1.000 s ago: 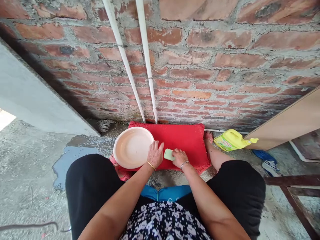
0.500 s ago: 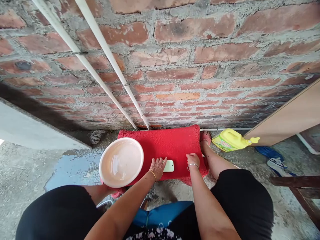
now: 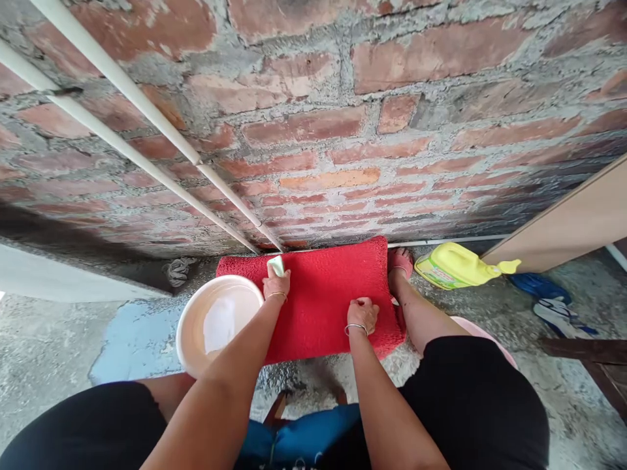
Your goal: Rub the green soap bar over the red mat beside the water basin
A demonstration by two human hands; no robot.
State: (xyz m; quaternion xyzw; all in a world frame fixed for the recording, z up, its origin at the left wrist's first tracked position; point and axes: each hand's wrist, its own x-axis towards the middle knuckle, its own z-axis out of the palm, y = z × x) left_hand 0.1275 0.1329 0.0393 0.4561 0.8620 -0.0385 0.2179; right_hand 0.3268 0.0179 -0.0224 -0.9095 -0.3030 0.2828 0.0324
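While the right hand [image 3: 363, 315] stays planted on the near part of the red mat [image 3: 323, 300], the left hand [image 3: 277, 284] has travelled: half a second ago it sat at the mat's near edge with the pale green bar [image 3: 277, 265] just beside its fingers, and now it is up at the mat's far left corner, close to the brick wall [image 3: 343, 130]. The bar has gone with it and pokes out beyond the fingertips, fingers pressed down over it, flat on the pile. That reads as a scrubbing stroke carried from the near edge to the far one, so the mat's left side is getting covered. The right hand looks curled into a loose fist bearing on the mat; whether it grips anything I cannot tell from here. The pink basin [image 3: 215, 323] sits touching the mat's left edge, water showing inside. A yellow bottle [image 3: 458, 266] lies right of the mat, beyond a sandalled foot [image 3: 400, 262]. Only the head view here.
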